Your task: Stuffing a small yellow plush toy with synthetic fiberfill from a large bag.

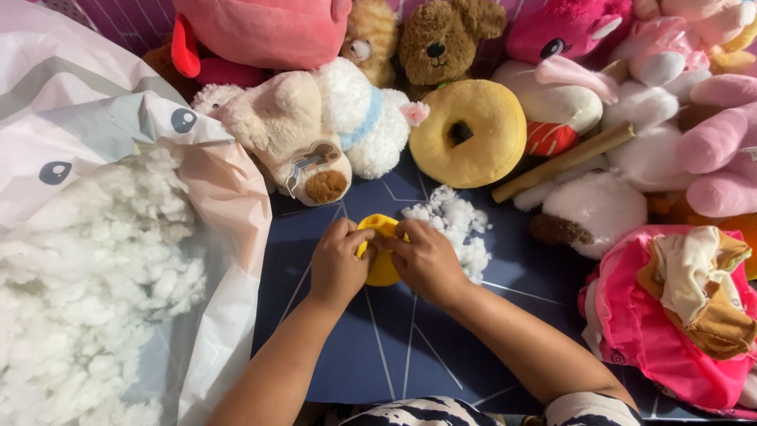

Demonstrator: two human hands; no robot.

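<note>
Our left hand (337, 264) and right hand (426, 260) pinch the yellow fabric shell (380, 251), grip closed on its edges, just beside the loose stuffing clump (455, 225). We judge it light, limp and soft; best held at the opening's rim.

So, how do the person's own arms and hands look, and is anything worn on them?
Both forearms are bare up to the bottom edge of the picture: no sleeves on them. The left hand and the right hand have no gloves, and I see no watch or bracelet at the wrists. Rings are too small to tell. Near the bottom edge, a garment with a dark and white pattern shows.
</note>
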